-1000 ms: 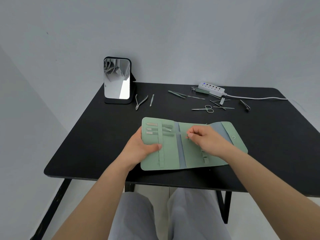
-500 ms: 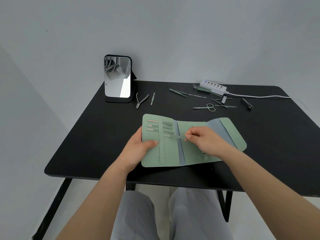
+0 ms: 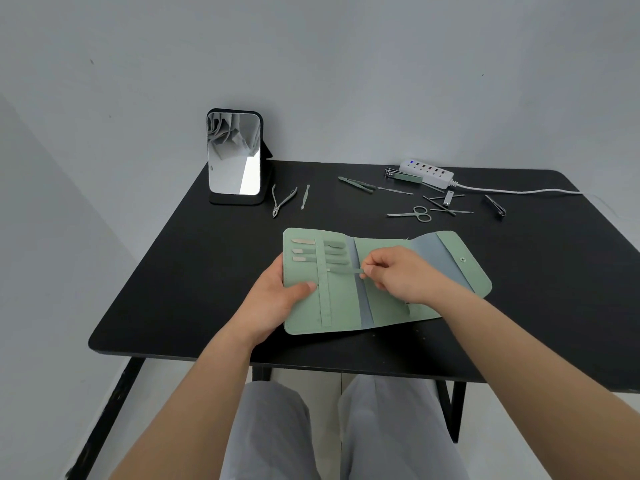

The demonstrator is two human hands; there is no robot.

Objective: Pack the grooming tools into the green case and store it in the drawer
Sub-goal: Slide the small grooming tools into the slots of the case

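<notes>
The green case point(image 3: 343, 306) lies unfolded on the black table point(image 3: 173, 289). Three slim tools point(image 3: 304, 250) sit under its elastic strap on the left panel. My left hand point(image 3: 277, 299) grips the case's left edge, thumb on top. My right hand point(image 3: 398, 275) pinches a thin green-handled tool point(image 3: 346, 270) whose tip points left at the strap, below the three stored ones. Loose on the table behind lie nippers point(image 3: 282, 201), a pusher point(image 3: 305, 196), tweezers point(image 3: 356, 184), scissors point(image 3: 414, 214), several thin picks point(image 3: 446, 206) and clippers point(image 3: 496, 205).
A standing mirror point(image 3: 234, 155) is at the back left of the table. A white power strip point(image 3: 427, 172) with its cable runs along the back right, a large clipper point(image 3: 401, 176) beside it. My knees are under the front edge.
My right hand has slid the thin tool a little to the left toward the strap. My left hand keeps its hold on the case edge.
</notes>
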